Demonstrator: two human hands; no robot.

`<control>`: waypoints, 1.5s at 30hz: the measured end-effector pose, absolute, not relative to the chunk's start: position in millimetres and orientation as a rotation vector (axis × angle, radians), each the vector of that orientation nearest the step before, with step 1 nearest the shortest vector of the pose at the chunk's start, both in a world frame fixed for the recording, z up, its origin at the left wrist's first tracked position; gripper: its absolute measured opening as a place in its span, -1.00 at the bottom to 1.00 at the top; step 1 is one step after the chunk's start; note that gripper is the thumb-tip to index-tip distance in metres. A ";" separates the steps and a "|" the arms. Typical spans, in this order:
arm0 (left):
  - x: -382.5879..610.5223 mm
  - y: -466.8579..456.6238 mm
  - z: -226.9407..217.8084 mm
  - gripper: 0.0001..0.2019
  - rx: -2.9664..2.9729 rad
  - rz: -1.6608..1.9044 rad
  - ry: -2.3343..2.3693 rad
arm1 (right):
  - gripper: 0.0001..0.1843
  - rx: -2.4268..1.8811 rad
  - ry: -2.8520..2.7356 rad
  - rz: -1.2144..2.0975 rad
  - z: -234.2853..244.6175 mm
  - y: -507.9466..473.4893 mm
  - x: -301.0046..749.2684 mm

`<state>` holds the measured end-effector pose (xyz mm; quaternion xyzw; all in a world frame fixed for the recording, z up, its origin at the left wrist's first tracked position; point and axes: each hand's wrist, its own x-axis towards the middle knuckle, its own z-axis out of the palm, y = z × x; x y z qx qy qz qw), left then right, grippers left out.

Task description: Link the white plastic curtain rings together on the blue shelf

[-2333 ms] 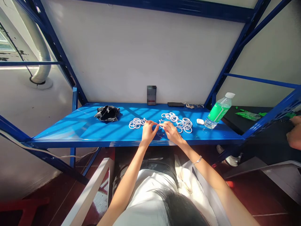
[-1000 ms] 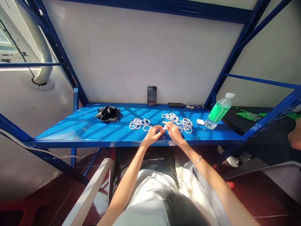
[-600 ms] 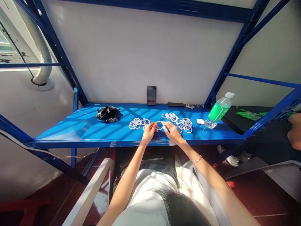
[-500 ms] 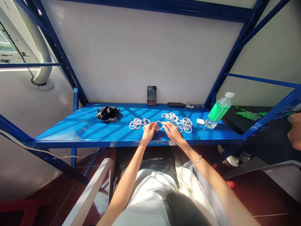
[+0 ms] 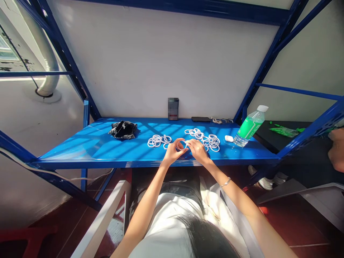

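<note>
Over the front of the blue shelf (image 5: 88, 150), my left hand (image 5: 172, 154) and my right hand (image 5: 198, 151) meet around one white ring (image 5: 183, 144). Both pinch it with curled fingers, one on each side. A small heap of white rings (image 5: 158, 141) lies just left of my left hand. A larger heap of white rings (image 5: 205, 139) lies just behind my right hand. A thin bracelet (image 5: 225, 183) circles my right wrist.
A crumpled black bag (image 5: 123, 129) lies at the shelf's left. A dark box (image 5: 173, 108), a black phone (image 5: 200, 119) and a cable sit by the wall. A green-labelled bottle (image 5: 249, 126) and a white case (image 5: 228, 138) stand right. Another person's hand (image 5: 336, 154) shows at the right edge.
A ring joined the left heap, then my right hand brought a new ring from the right heap. Both hands closed on it and have turned it slightly between them.
</note>
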<state>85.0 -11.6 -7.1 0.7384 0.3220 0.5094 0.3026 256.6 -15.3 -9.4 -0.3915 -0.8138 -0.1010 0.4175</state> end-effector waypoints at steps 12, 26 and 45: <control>84.9 -11.5 -10.9 -0.59 1.959 1.363 0.933 | -0.74 -0.954 -1.988 -0.100 -4.0 -18.3 257.9; 83.7 -13.7 -9.0 -0.58 1.991 1.327 0.920 | -0.74 -0.936 -1.958 -0.041 -4.1 -17.7 260.5; 82.9 -15.9 -7.2 -0.58 2.023 1.287 0.951 | -0.75 -0.959 -1.982 0.043 -3.9 -17.2 261.9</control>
